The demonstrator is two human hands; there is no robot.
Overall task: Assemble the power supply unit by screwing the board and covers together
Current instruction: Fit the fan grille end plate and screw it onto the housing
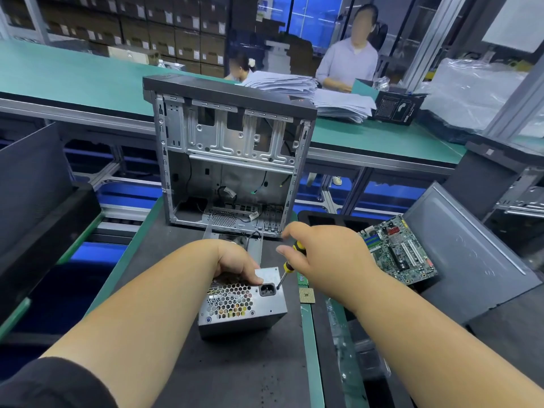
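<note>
On the dark desk (223, 375), the left hand (235, 262) grips the grey metal power supply unit (244, 310); the right hand (323, 257) holds a yellow-black screwdriver (287, 267) beside its socket. Keep the shaft square to the screw, pressing firmly.

We see an evenly bright scene under cool, diffuse light with only soft shadows. Glare whitens the plastic wrap (471, 92) at upper right. Wide-angle distortion bends the green surface (73, 75) and edges; the distant cartons (164, 28) look soft.
</note>
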